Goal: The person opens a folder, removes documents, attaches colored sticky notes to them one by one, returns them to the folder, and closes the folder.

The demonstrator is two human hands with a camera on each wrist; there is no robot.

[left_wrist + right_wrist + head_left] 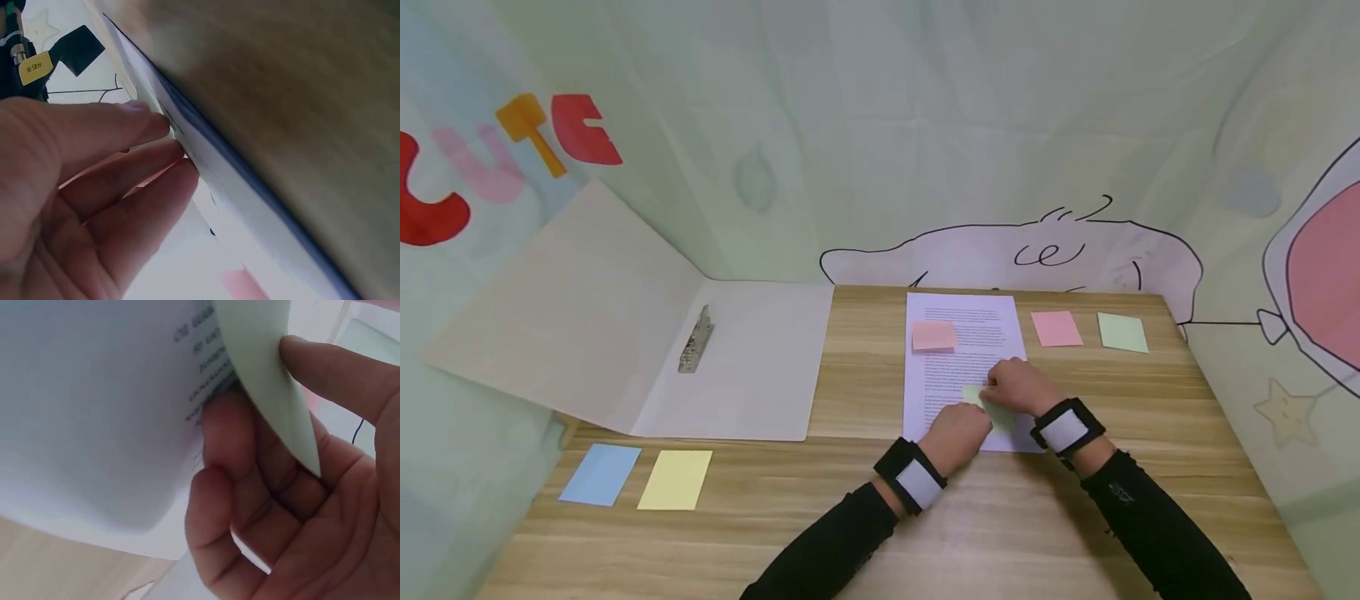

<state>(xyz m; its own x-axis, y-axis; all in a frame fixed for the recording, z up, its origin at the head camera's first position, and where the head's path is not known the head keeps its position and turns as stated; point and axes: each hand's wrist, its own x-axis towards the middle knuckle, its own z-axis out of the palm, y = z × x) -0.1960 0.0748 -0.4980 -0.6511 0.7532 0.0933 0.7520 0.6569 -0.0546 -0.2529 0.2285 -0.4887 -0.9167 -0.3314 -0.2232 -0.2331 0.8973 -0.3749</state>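
Both your hands are down on the printed sheet point(916, 392), low on the page, and the green sticky note point(1000, 418) is right there between them! Your right hand point(1021, 387) has it: thumb on one face, fingers bent in behind the other, a close pinch, with the note's near end standing up off the print in the right wrist view. And your left hand point(957, 435) is in at the page's lower edge, thumb and fingers bent, tips close together and touching the paper; you can't tell from here whether they pinch anything.

Higher on that same page, a pink sticky note point(934, 337) lies across the left part of the text. Over to the right, on the wooden surface point(775, 517), you've got a second pink note point(1057, 329) just beside the sheet, and a pale green note point(1123, 332) beyond it. Out on your left lies the white folder point(760, 358), cover spread wide, its metal clip point(697, 340) near the fold. Just in front of it, side by side, a blue note point(600, 475) and a yellow note point(675, 481). Black bands point(1067, 427) wrap both your wrists, dark sleeves behind them, and a cartoon backdrop point(880, 125) rises past the far edge.
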